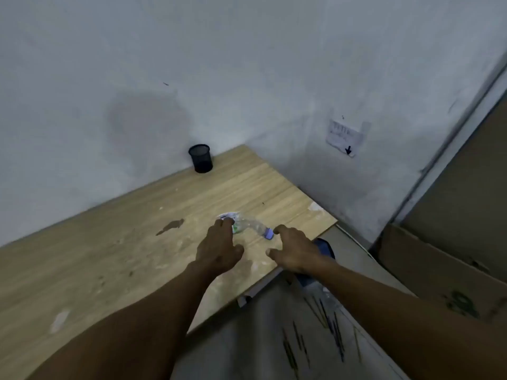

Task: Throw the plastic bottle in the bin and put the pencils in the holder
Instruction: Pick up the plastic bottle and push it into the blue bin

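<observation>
A clear plastic bottle [251, 224] with a blue cap lies on its side on the wooden table [109, 256], near the table's right corner. My left hand [219, 249] rests over the bottle's base end, fingers touching it. My right hand [295, 249] hovers with fingers apart just beside the cap, holding nothing. A black mesh pencil holder [200, 158] stands upright at the far edge against the wall. Several pencils [323, 335] lie scattered on the grey floor to the right of the table. A blue bin [325, 249] shows partly below my right hand.
A white wall runs behind and to the right of the table, with a paper note [344, 138] stuck on it. Cardboard sheets [439, 270] lean at the right. The table surface carries stains and paint marks.
</observation>
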`<state>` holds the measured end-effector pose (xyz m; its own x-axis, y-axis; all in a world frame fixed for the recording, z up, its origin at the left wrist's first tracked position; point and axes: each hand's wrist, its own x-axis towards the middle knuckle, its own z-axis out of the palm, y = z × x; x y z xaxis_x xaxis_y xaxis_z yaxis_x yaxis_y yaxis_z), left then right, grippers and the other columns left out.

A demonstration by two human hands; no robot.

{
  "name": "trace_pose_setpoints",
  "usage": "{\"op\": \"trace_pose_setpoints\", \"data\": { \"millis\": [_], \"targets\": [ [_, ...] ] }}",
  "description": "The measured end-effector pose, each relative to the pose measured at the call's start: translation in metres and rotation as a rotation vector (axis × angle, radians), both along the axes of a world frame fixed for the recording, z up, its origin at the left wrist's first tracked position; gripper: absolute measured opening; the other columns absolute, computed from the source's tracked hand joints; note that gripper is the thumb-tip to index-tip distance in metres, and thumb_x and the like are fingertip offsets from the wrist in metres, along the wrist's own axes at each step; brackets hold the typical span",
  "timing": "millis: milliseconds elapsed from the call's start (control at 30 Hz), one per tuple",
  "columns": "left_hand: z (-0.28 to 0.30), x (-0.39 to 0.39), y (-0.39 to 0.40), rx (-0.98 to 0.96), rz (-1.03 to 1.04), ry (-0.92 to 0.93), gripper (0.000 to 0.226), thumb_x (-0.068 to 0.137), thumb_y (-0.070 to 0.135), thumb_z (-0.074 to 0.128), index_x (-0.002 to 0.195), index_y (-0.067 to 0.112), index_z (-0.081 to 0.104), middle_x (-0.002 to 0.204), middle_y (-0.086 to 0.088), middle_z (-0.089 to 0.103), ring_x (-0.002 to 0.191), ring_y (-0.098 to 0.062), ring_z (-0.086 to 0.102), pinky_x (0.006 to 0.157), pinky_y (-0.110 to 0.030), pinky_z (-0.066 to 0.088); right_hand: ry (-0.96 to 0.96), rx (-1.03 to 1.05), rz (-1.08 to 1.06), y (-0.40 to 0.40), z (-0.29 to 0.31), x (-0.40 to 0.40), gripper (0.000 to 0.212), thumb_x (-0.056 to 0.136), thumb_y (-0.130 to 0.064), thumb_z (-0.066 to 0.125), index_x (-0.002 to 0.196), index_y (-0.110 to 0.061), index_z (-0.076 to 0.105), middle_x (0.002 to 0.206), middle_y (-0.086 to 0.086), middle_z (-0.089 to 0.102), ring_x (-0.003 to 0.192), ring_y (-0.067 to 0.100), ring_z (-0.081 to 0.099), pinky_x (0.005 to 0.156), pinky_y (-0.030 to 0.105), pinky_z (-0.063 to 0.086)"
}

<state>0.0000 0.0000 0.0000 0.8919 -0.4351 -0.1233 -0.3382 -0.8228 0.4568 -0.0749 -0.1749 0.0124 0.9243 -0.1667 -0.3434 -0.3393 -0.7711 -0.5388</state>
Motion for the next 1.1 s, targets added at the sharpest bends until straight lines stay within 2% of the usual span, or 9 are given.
{"op": "trace_pose_setpoints", "data": {
  "millis": [100,267,400,500,567,667,767,933,1100],
  "targets": [
    [-0.026,0.038,-0.007,0.043,0.031,0.004,0.061,0.080,0.023,0.060,0.136,0.012,0.039,0.137,-0.009,0.044,0.119,-0.029,0.044,0.084,-0.039,0.044,0.082,0.001,-0.026,-0.004,-0.030,0.037,0.062,0.088,-0.040,0.063,0.138,-0.015,0.037,0.137,0.014,0.045,0.125,0.032,0.046,0.097,0.043,0.045],
    [-0.069,0.088,-0.023,0.159,-0.017,-0.074,0.069,0.074,0.024,0.065,0.137,0.014,0.038,0.138,-0.007,0.043,0.122,-0.028,0.040,0.092,-0.037,0.043,0.186,0.019,-0.065,-0.013,-0.084,0.087,0.071,0.087,-0.034,0.064,0.145,-0.018,0.027,0.139,0.016,0.038,0.124,0.037,0.045,0.097,0.046,0.046],
    [-0.094,0.119,-0.034,0.249,-0.063,-0.137,0.084,0.072,0.026,0.071,0.143,0.016,0.029,0.152,-0.009,0.028,0.138,-0.031,0.025,0.108,-0.040,0.030,0.237,0.019,-0.103,-0.016,-0.119,0.112,0.083,0.088,-0.032,0.061,0.154,-0.022,0.011,0.153,0.014,0.025,0.135,0.038,0.033,0.101,0.046,0.042],
    [-0.108,0.136,-0.039,0.324,-0.105,-0.139,0.090,0.074,0.034,0.072,0.147,0.017,0.022,0.153,-0.008,0.027,0.142,-0.032,0.020,0.114,-0.042,0.023,0.245,-0.007,-0.098,-0.018,-0.133,0.126,0.078,0.088,-0.030,0.059,0.152,-0.021,0.015,0.148,0.013,0.030,0.134,0.036,0.033,0.097,0.044,0.042],
    [-0.115,0.141,-0.042,0.352,-0.113,-0.114,0.087,0.075,0.037,0.070,0.146,0.017,0.024,0.147,-0.007,0.036,0.139,-0.030,0.026,0.113,-0.042,0.025,0.244,-0.041,-0.089,-0.020,-0.138,0.130,0.069,0.089,-0.027,0.057,0.148,-0.020,0.024,0.143,0.011,0.034,0.131,0.036,0.032,0.093,0.043,0.043],
    [-0.121,0.144,-0.046,0.376,-0.092,-0.100,0.073,0.080,0.041,0.065,0.141,0.019,0.032,0.135,-0.006,0.046,0.128,-0.027,0.038,0.105,-0.041,0.031,0.234,-0.077,-0.075,-0.025,-0.141,0.133,0.044,0.090,-0.025,0.055,0.131,-0.017,0.042,0.132,0.012,0.040,0.122,0.034,0.036,0.083,0.041,0.044],
    [-0.120,0.144,-0.052,0.394,-0.079,-0.094,0.063,0.081,0.038,0.063,0.135,0.018,0.038,0.130,-0.006,0.050,0.121,-0.027,0.044,0.101,-0.041,0.034,0.228,-0.065,-0.065,-0.030,-0.142,0.133,0.035,0.092,-0.026,0.053,0.125,-0.014,0.048,0.127,0.013,0.043,0.118,0.033,0.040,0.083,0.042,0.047],
    [-0.106,0.135,-0.064,0.361,-0.066,-0.072,0.058,0.077,0.032,0.063,0.130,0.018,0.044,0.123,-0.005,0.054,0.114,-0.026,0.049,0.096,-0.040,0.038,0.203,0.037,-0.150,-0.041,-0.127,0.122,0.044,0.087,-0.031,0.058,0.127,-0.016,0.047,0.124,0.012,0.048,0.115,0.032,0.049,0.087,0.039,0.048],
    [-0.086,0.107,-0.084,0.241,-0.022,0.013,0.059,0.074,0.039,0.066,0.127,0.019,0.046,0.118,-0.005,0.056,0.107,-0.026,0.054,0.087,-0.039,0.043,0.133,0.159,-0.291,-0.068,-0.102,0.095,0.084,0.083,-0.032,0.066,0.152,-0.023,0.019,0.138,0.014,0.043,0.123,0.035,0.048,0.094,0.042,0.047]
  ]
}}
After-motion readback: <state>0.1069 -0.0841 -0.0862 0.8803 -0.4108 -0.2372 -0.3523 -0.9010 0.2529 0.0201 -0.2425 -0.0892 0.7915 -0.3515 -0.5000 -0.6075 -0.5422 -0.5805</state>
